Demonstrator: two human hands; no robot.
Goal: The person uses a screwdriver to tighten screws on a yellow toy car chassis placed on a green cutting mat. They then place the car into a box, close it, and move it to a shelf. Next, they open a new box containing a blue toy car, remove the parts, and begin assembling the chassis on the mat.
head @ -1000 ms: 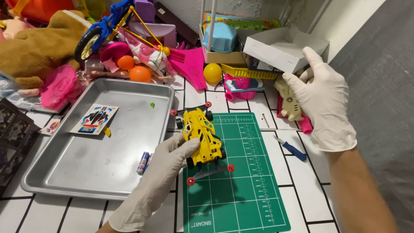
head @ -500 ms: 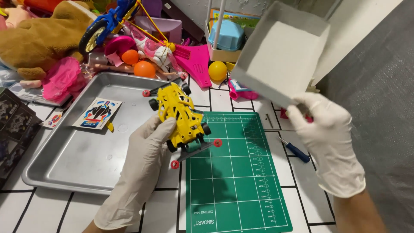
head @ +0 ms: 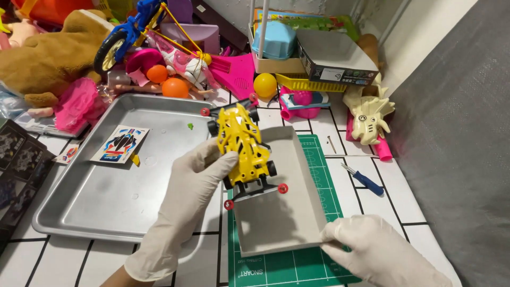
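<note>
Left hand (head: 183, 199) grip closed round yellow toy race car (head: 243, 144), held above grey box tray (head: 279, 196). Right hand (head: 380, 250) pinches tray's 5 o'clock corner on green cutting mat (head: 297, 266). Step: car poised over tray. Next move, judged: lower car level, wheels inside walls.

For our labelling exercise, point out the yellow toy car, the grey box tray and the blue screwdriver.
yellow toy car (head: 241, 141), head view, roof shell.
grey box tray (head: 281, 212), head view, bare floor.
blue screwdriver (head: 366, 183), head view, handle.
</note>
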